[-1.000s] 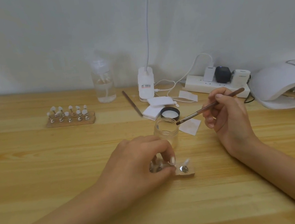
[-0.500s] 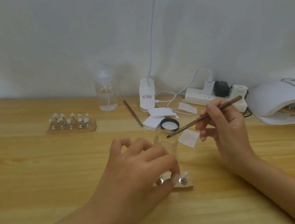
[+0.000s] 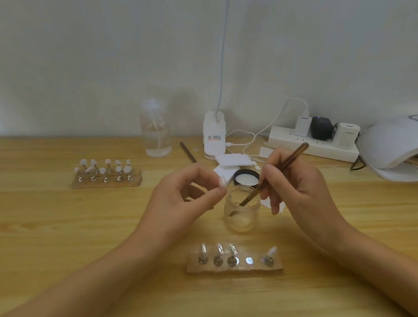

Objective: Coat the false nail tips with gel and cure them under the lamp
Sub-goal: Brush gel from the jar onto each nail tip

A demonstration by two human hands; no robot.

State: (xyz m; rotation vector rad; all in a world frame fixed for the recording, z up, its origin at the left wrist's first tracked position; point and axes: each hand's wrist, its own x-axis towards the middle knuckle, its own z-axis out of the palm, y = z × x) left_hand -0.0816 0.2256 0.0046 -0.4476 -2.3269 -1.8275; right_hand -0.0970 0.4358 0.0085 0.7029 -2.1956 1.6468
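Note:
My left hand is raised above the table and pinches a nail tip on its small stand between thumb and forefinger. My right hand holds a brown brush like a pen, its bristle end dipped into the open glass gel jar. In front of me lies a wooden holder with several nail tips on metal stands and one bare magnet spot. The white curing lamp sits at the right, with another holder inside it.
A second wooden holder full of white tips is at the back left. A clear spray bottle, a white lamp base, a power strip, white pads, the jar's black lid and a spare brush stand behind the jar.
My left hand has lifted one nail tip off the near holder and raised it. My right hand has lowered the brush tip into the jar. The view has tilted downward.

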